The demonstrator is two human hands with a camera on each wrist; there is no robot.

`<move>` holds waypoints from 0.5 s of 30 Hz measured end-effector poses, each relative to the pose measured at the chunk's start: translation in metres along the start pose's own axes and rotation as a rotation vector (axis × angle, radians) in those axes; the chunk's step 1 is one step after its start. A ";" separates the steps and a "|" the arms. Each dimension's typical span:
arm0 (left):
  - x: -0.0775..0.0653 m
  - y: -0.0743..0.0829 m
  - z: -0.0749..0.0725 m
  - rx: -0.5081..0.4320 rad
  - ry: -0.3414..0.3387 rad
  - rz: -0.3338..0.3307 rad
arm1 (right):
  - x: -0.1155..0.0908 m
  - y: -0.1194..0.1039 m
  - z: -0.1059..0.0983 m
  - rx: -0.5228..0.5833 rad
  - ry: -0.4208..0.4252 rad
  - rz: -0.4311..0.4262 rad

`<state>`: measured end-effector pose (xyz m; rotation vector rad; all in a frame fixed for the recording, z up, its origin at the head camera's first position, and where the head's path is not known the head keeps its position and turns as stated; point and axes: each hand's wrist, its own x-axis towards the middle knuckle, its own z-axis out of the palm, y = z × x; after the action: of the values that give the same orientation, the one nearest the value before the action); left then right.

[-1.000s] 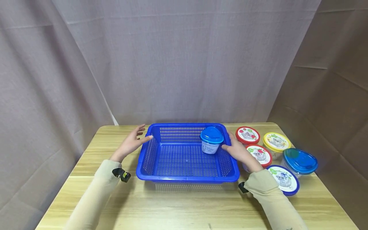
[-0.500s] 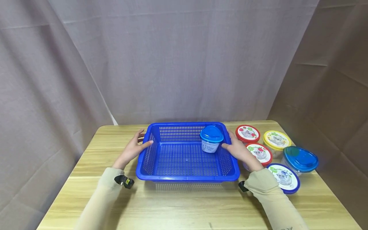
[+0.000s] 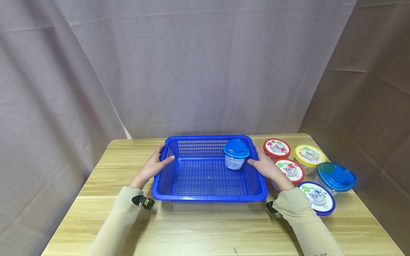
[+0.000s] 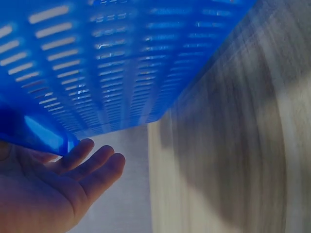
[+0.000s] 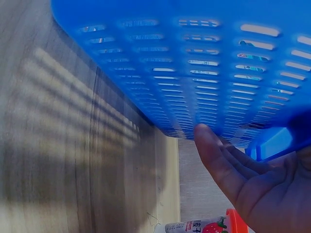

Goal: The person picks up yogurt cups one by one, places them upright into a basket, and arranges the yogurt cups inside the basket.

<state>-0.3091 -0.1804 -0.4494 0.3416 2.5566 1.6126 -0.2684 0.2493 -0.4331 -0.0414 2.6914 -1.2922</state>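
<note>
A blue plastic basket (image 3: 208, 198) with slotted walls stands on the wooden table in the head view. My left hand (image 3: 153, 167) holds its left rim, thumb over the edge and fingers outside. In the left wrist view, the fingers (image 4: 99, 167) sit under the rim, beside the slotted wall (image 4: 126, 87). At the right rim, my right hand (image 3: 268, 168) grips the same way; the right wrist view shows its fingers (image 5: 214, 150) against the outer wall (image 5: 189, 92). Inside the basket, toward the back right, is a white cup with a blue lid (image 3: 236, 156).
Right of the basket stand several lidded tubs: two red-lidded (image 3: 277, 148) (image 3: 289, 170), one yellow-lidded (image 3: 309, 155), one with a dark blue rim (image 3: 317, 198), and a blue-lidded container (image 3: 336, 176). Grey curtains (image 3: 205, 71) hang behind the wooden table (image 3: 198, 231).
My left hand has come in to the right and taken hold of the basket's left rim. The right hand stays on the right rim, and the basket has hardly moved.
</note>
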 end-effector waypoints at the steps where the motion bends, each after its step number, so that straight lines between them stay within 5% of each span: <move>1: 0.001 0.000 0.001 0.000 0.001 0.000 | 0.000 0.000 0.000 0.003 0.000 0.001; 15: -0.001 -0.004 0.006 -0.063 0.033 -0.002 | 0.000 0.003 0.001 0.000 0.011 -0.011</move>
<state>-0.3073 -0.1772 -0.4552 0.3095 2.5223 1.7073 -0.2682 0.2509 -0.4360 -0.0487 2.7043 -1.2991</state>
